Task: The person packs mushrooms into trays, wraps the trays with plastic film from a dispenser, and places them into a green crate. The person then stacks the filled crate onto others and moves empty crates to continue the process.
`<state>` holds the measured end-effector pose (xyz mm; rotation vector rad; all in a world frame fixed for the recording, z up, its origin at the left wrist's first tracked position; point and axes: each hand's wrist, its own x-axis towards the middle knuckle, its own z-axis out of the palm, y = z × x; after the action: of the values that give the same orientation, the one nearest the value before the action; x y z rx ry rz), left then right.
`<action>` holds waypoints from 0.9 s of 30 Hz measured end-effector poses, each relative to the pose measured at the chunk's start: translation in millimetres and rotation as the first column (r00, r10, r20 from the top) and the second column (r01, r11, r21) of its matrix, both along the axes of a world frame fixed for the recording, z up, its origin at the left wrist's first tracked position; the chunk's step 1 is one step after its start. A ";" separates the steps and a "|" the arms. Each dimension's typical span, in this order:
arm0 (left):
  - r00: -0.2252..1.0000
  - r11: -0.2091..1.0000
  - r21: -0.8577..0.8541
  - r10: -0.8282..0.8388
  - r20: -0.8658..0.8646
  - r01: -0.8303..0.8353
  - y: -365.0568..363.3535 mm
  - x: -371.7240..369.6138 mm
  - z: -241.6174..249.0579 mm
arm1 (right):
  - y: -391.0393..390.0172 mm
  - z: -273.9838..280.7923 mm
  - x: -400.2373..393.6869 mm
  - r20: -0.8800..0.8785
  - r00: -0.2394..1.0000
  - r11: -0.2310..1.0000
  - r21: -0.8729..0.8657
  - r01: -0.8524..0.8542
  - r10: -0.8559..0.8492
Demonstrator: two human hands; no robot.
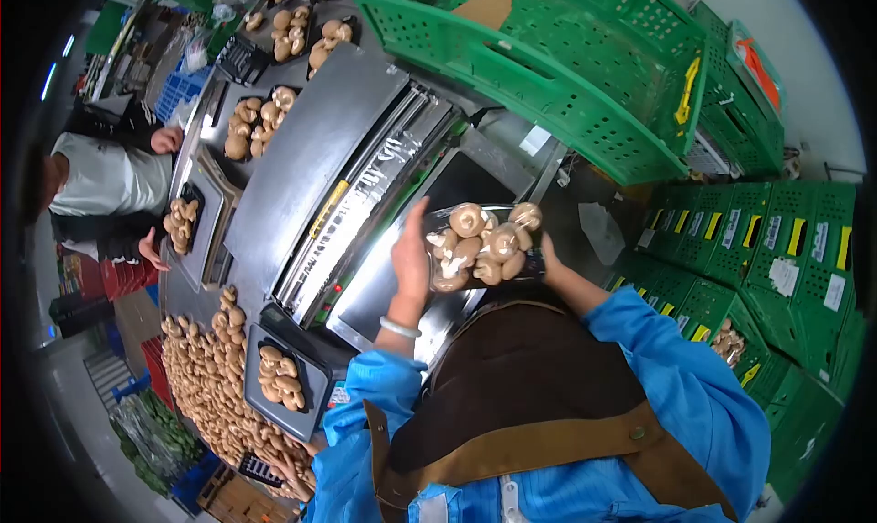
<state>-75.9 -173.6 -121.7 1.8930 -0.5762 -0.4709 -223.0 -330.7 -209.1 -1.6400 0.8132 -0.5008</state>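
Note:
A tray of brown mushrooms (484, 246), covered in shiny clear film, is held up in front of the apron between my two hands. My left hand (411, 253), with a pale bracelet at the wrist, presses its palm and upright fingers on the tray's left side. At the right edge, my right hand (555, 265) grips the tray, its fingertips partly hidden by the pack. Beneath and left of the pack is a metal wrapping machine (315, 158) with a roll of film (352, 203) across it.
A large green crate (566, 89) stands at the top. Green crates (758, 240) are stacked at right. Loose mushrooms (210, 377) lie in a heap at lower left beside a scale (315, 377) with a mushroom tray. A co-worker (114, 180) stands left; another person's hand (290, 473) is near the heap.

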 end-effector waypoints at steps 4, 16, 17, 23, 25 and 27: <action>0.924 0.953 -0.300 -0.143 -0.356 0.032 -17.5 -46.4 61.9 | 2.4 96.7 -26.2 0.799 0.433 0.407 0.262 -0.875 0.416; 0.176 0.807 -0.587 -0.588 -0.790 0.064 -9.0 -52.6 128.6 | -97.2 326.3 41.2 -0.120 0.368 0.342 -0.193 -0.920 0.922; 0.329 0.821 -0.553 -0.566 -0.756 0.141 -19.4 -44.7 119.9 | -86.5 329.4 48.4 -0.260 0.211 0.193 -0.094 -0.977 0.942; 0.830 0.905 0.138 -0.425 0.360 0.403 -148.8 44.7 71.4 | -209.0 247.7 132.3 0.370 0.771 0.794 0.127 -0.595 0.518; 0.608 0.908 0.191 -0.394 0.689 0.372 -202.2 78.3 126.0 | -278.4 243.2 178.6 0.482 0.876 0.733 0.590 -0.340 0.018; 0.488 0.873 0.236 -0.442 0.753 0.426 -239.9 91.5 146.4 | -330.7 215.0 225.9 0.423 0.900 0.791 0.584 -0.180 -0.107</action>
<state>15.6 -413.5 24.7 1.9013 -1.6962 0.1154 2.9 -661.5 5.8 -0.8806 0.5182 -0.4859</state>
